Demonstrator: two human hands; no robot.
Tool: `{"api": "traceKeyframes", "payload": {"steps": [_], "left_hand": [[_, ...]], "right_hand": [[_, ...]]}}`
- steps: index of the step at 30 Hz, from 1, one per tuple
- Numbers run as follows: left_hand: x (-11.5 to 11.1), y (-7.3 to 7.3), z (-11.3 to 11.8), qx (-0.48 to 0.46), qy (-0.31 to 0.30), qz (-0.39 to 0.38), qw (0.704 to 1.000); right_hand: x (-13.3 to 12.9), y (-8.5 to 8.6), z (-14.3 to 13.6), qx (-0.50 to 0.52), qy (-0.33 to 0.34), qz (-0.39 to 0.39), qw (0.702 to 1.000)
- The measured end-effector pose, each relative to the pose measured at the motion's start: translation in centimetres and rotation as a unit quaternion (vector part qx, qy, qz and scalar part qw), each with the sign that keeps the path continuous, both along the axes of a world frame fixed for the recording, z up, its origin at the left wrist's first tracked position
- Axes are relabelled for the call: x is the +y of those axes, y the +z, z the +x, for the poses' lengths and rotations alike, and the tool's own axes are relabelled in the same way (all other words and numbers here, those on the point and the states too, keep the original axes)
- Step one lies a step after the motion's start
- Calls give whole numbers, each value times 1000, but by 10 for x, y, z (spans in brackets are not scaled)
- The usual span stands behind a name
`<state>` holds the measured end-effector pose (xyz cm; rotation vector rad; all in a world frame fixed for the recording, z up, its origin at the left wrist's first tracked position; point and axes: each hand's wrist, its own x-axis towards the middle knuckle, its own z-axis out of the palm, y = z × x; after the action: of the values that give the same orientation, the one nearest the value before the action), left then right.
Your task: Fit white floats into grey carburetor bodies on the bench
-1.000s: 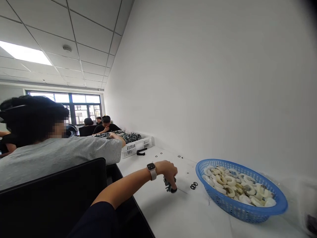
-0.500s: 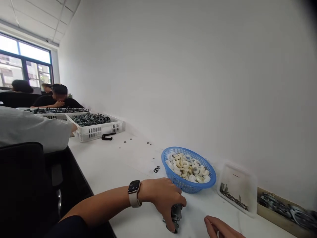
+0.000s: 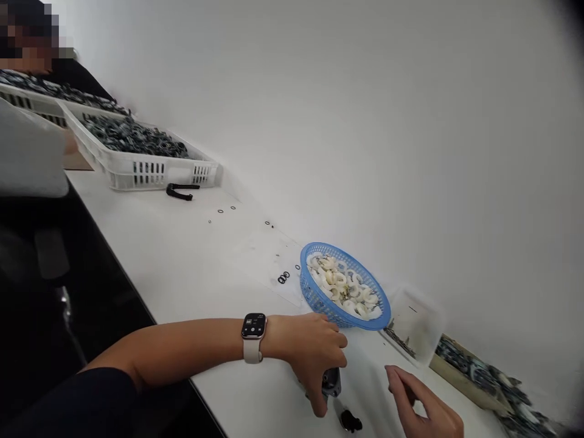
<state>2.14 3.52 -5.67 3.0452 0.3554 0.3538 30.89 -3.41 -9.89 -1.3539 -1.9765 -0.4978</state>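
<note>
My left hand (image 3: 314,350), with a watch (image 3: 253,331) on its wrist, is wrapped over a grey metal part (image 3: 333,383) on the white table. The palm and fingers hide much of that part. Just in front of it lies a small black piece (image 3: 350,421) with a shiny end. To the right, my right hand (image 3: 429,407) hovers over the table with thumb and forefinger pinched together; whatever is between them is too small to tell. Beyond the left hand stands a blue basket (image 3: 319,304) of whitish rings (image 3: 340,283).
Several black O-rings (image 3: 283,278) lie left of the basket. Right of it are a clear bin (image 3: 426,322) of metal pins and a cardboard box (image 3: 469,386) of metal parts. Farther left are a white crate (image 3: 118,173), a black bent piece (image 3: 180,192) and a co-worker's sleeve (image 3: 30,152).
The view has tilted and swung down to the right. The small black piece now shows beside the metal part. My left hand still grips that part; my right hand shows more fully.
</note>
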Motion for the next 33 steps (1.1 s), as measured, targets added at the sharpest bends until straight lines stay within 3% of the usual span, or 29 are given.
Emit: {"api": "traceKeyframes", "payload": {"steps": [4,8,11,15,20,24,30,33], "left_hand": [[-2,-10,-3,-45,-8,-21,999],[8,-16,-13,-48,21,-101,994],[13,-19,-16,-67,16,-148,987],[12,-19,-15,-78,-14,-162,984],[15,-17,-14,-60,-26,-199,978],[26,-21,-13,-56,-32,-248,967],[37,-25,-11,-27,-103,-303,947],[37,-25,-13,-23,-90,-313,945]], "right_hand": [[8,16,-5,-16,-24,0,1000],[30,47,-14,-31,-34,-11,999],[59,73,-25,-50,-70,-104,991],[105,94,-41,-161,-141,-250,944],[161,88,-54,-264,-149,-299,905],[186,77,-64,-322,-164,-308,880],[191,76,-74,-334,-177,-310,872],[183,87,-72,-302,-182,-314,881]]}}
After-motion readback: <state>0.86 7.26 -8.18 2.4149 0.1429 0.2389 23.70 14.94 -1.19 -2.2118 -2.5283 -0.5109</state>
